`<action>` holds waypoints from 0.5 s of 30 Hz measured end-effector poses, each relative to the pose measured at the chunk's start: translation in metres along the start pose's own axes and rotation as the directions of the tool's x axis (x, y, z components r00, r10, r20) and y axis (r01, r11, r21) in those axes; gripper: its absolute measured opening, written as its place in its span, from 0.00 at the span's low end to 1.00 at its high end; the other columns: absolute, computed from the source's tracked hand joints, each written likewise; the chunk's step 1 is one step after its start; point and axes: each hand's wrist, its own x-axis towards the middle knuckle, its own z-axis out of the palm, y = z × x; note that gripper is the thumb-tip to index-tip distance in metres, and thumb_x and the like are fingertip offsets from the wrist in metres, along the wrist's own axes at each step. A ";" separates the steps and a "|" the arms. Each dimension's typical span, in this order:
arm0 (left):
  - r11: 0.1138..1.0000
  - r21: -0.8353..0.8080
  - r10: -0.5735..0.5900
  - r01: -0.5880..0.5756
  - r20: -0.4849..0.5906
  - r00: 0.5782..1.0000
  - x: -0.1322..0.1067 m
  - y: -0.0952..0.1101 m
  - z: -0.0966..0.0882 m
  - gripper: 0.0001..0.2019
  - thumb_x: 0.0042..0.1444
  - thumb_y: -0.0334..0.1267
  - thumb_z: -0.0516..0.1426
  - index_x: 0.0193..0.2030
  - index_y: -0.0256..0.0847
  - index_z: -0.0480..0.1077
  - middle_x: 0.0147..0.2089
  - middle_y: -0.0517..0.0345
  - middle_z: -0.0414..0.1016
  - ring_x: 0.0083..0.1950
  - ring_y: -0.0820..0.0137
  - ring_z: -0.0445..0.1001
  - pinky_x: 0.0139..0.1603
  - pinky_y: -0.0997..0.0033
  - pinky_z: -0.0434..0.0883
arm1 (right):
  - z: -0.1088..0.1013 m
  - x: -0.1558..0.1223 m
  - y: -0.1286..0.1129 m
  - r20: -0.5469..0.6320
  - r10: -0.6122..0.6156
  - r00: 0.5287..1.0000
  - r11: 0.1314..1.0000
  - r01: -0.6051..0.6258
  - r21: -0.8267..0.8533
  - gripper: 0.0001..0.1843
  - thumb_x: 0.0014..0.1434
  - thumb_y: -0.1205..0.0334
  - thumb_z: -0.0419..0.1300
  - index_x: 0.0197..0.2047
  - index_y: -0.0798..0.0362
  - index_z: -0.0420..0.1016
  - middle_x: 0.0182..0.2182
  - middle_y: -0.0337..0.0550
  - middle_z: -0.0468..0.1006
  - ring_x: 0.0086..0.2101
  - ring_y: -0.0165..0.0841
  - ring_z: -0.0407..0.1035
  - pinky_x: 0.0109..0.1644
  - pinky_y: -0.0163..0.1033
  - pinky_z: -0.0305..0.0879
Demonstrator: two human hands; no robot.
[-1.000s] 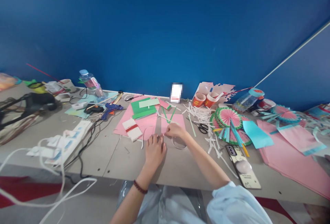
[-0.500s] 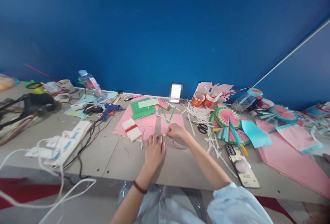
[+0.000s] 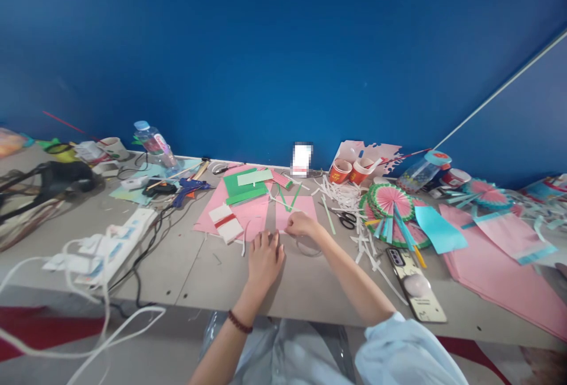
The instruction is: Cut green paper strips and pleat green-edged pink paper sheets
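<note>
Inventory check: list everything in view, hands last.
Table: one, grey, foreground
Wall: one, blue, behind
Power strip: one, white, left
Bottle: one, clear, back left
Glue gun: one, blue, left
Pad: one, white and red, centre
Green paper: several pieces, centre
Pink paper: several sheets, centre, right
White strips: many, right
Scissors: one, black, right
Paired cups: two, red, back
Fans: several, mainly pink, right
Jar: one, clear, back right
Turquoise sheet: one, right
Phone: one, pale, front right
Pixelated item: one, white, back centre
Far edges: too jumbled
Left hand: one, palm down, centre
Right hand: one, curled, centre
</note>
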 end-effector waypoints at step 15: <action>0.963 -0.270 -0.053 0.025 -0.097 0.994 0.003 -0.008 -0.003 0.15 0.61 0.33 0.49 0.54 0.39 0.65 0.51 0.46 0.70 0.54 0.60 0.68 0.52 0.56 0.69 | 0.000 0.004 0.004 0.029 -0.029 0.999 0.999 0.029 0.026 0.09 0.48 0.64 0.58 0.25 0.57 0.79 0.25 0.47 0.81 0.24 0.30 0.72 0.26 0.29 0.63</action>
